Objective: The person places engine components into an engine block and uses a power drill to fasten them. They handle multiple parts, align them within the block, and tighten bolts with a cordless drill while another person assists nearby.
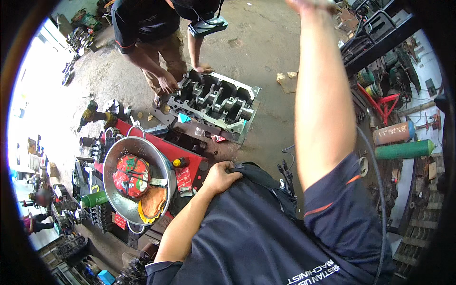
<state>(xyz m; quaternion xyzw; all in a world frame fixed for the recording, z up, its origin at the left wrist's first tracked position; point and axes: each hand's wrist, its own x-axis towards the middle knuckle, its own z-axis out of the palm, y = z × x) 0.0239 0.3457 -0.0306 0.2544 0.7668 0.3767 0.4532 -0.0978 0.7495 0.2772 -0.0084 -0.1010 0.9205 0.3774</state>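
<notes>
My left hand (221, 177) rests on dark cloth (249, 173) at my waist, thumb and forefinger apart, nothing seen in it. Stretched far forward, my right arm ends in my right hand (311, 4), cut by the top edge and blurred, so its fingers cannot be made out. To the left of my left hand, a metal colander (164, 166) holds a red-and-green wrapped bundle (130, 175) and a flat brown round piece (153, 202) on yellow wrapping. Ahead lies an engine block (251, 114) with its crankshaft (209, 99) showing. A co-worker bends over it, both hands at its far left side.
Under the colander stands a red-topped bench (187, 154) with a yellow-and-black drill (95, 115) near its far end. At right are a green gas cylinder (403, 150), a red metal frame (384, 105) and a hanging cable (378, 190). Engine parts crowd the lower left.
</notes>
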